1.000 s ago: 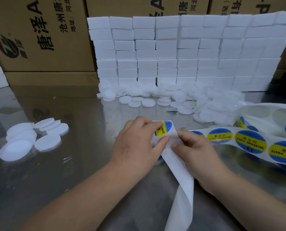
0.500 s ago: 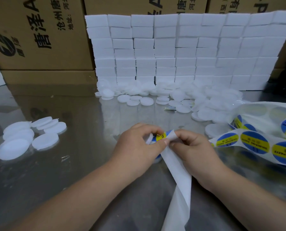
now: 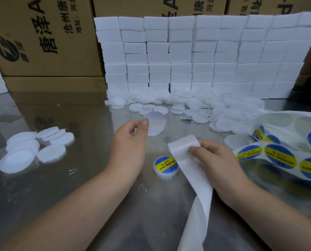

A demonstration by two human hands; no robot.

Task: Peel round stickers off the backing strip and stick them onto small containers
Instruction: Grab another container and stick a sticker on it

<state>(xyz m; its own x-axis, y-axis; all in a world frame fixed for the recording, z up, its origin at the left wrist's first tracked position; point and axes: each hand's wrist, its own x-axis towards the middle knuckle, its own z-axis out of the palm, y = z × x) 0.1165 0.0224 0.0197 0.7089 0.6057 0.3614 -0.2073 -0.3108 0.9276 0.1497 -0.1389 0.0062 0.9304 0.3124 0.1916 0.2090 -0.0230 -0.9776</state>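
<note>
White-backed sticker (image 3: 155, 124), one, pinched by left hand (image 3: 127, 147); right hand (image 3: 216, 160) grips backing strip (image 3: 187, 169); one labelled container (image 3: 166, 166) between.

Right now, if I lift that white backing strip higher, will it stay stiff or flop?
Probably flops: the backing strip curls over the right hand and twists where it hangs. Likely light and slick: it looks thin, glossy.
</note>
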